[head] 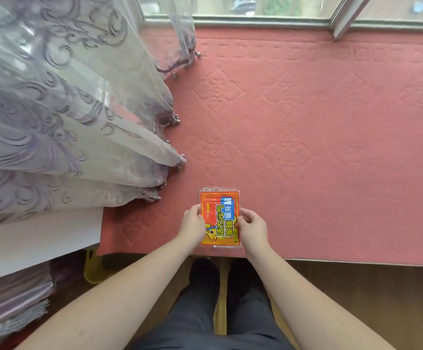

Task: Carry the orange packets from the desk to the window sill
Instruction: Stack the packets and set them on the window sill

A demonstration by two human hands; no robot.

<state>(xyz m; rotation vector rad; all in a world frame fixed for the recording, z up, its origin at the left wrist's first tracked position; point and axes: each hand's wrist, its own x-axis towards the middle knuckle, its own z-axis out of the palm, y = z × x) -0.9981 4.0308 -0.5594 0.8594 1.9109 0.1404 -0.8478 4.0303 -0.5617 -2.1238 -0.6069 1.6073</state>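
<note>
A stack of orange packets [220, 213] with yellow and blue print lies flat near the front edge of the window sill, which is covered by a pink embossed cloth [319, 147]. My left hand [192, 223] grips the stack's left edge. My right hand [252, 226] grips its right edge. Both hands' fingers curl onto the top packet. Clear plastic edges of lower packets stick out at the far end of the stack.
A sheer lilac curtain [66, 109] with beaded hem hangs over the sill's left part. The window frame [256, 21] runs along the far edge. A white ledge [36, 238] sits at the left; my legs and wooden floor are below.
</note>
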